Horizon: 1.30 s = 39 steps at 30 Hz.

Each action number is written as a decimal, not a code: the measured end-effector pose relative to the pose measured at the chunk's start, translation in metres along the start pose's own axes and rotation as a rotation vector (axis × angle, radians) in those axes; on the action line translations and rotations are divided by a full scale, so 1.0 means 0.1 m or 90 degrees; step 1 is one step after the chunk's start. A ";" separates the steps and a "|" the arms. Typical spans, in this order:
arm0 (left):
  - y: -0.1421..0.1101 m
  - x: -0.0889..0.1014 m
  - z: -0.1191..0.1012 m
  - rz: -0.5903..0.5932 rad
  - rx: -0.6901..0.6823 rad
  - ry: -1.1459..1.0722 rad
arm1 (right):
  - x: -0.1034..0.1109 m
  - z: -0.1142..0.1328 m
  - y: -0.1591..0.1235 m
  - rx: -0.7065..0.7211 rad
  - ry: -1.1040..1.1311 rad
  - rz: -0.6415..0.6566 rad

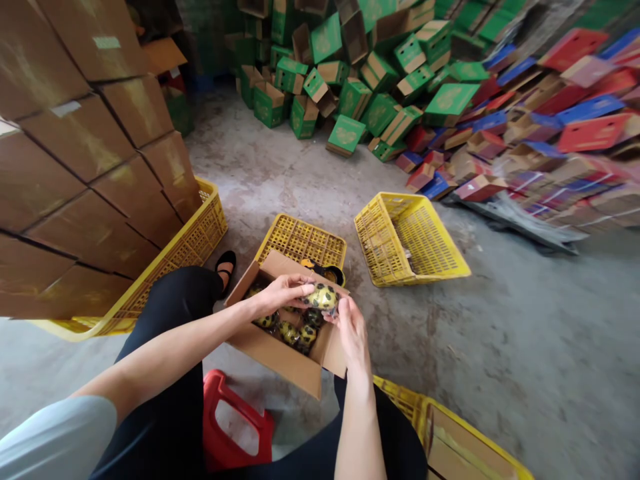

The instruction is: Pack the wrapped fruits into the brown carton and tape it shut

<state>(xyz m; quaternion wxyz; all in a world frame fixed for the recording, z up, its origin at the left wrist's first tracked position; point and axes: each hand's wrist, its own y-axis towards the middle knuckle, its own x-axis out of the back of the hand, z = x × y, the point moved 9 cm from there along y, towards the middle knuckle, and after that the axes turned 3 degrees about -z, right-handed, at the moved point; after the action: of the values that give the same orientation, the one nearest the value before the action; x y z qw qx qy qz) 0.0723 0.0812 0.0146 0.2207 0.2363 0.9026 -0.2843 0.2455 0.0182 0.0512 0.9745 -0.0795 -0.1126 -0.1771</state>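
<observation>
Between my left hand (284, 293) and my right hand (351, 325) is a yellow black-spotted item in clear wrap (323, 297), its exact kind unclear. The fingers of both hands pinch its opposite ends. It is held just above an open cardboard box (273, 359) with its flaps spread. Several similar spotted wrapped items (289, 332) lie inside the box, partly covered by my hands. A black and yellow tape dispenser (331, 273), as far as its shape shows, rests just behind the box.
An upturned yellow crate (305, 230) is under the box's far side; another yellow crate (425, 247) lies tilted to the right. Stacked cartons (80, 147) rise at left. A red stool (220, 433) stands between my legs. Green boxes (345, 137) and red-blue boxes (595, 133) are heaped behind.
</observation>
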 end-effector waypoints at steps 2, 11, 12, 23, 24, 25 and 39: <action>0.01 0.02 -0.01 -0.012 -0.012 -0.007 | -0.10 0.01 -0.02 -0.006 0.034 0.059; 0.00 0.06 0.00 -0.059 -0.006 0.031 | -0.17 0.01 -0.02 0.001 0.017 0.086; 0.00 0.06 0.00 -0.061 -0.003 0.033 | -0.16 0.00 -0.01 -0.001 0.019 0.083; 0.00 0.12 -0.02 -0.084 -0.003 0.058 | -0.14 -0.03 -0.01 -0.040 0.073 0.081; 0.00 0.12 -0.02 -0.086 -0.006 0.066 | -0.15 -0.02 -0.02 -0.035 0.067 0.087; 0.00 0.12 -0.02 -0.085 -0.010 0.075 | -0.16 -0.01 -0.02 -0.032 0.057 0.091; 0.12 0.30 -0.13 -0.079 -0.190 0.762 | -0.12 0.12 -0.07 0.062 -0.132 0.157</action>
<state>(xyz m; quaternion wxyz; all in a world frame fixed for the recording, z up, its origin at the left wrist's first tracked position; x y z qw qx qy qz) 0.0515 0.1068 0.0031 -0.3103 0.2686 0.9118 0.0148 0.2296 0.0183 0.0606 0.9747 -0.0633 -0.2102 -0.0416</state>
